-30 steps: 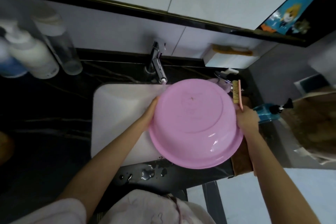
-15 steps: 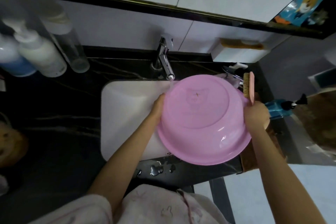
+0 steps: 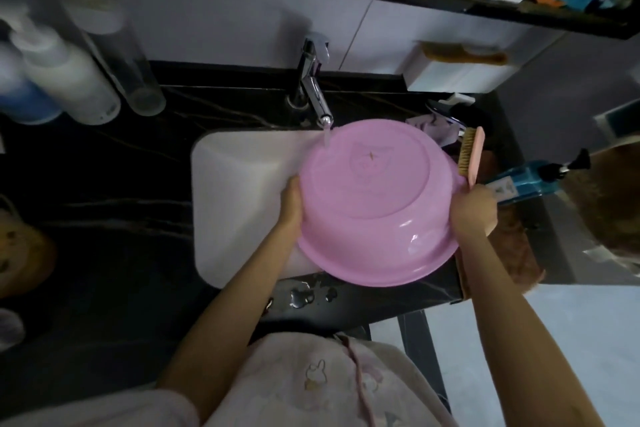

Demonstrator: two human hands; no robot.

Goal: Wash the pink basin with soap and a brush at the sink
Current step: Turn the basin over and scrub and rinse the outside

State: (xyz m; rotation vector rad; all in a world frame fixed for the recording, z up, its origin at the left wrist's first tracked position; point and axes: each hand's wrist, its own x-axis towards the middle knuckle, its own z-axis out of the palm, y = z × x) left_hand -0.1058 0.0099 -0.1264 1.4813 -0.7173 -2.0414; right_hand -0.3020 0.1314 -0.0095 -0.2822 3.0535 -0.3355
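The pink basin [image 3: 374, 204] is held upside down and tilted over the right side of the white sink [image 3: 239, 204], its bottom facing me. My left hand [image 3: 291, 201] grips its left rim. My right hand [image 3: 472, 210] is at the basin's right rim and holds a pink-backed brush [image 3: 469, 158] upright, its bristles facing the basin. The chrome faucet [image 3: 313, 88] runs a thin stream of water onto the basin's far edge.
Pump bottles [image 3: 65, 80] stand on the black counter at the back left. A blue pump bottle [image 3: 530, 180] lies at the right of the basin. A white box with a wooden brush [image 3: 460, 71] sits behind. Water drops [image 3: 304, 295] lie on the counter's front edge.
The basin and both hands have stayed over the right of the sink, with only a small shift towards the faucet. The grips are unchanged.
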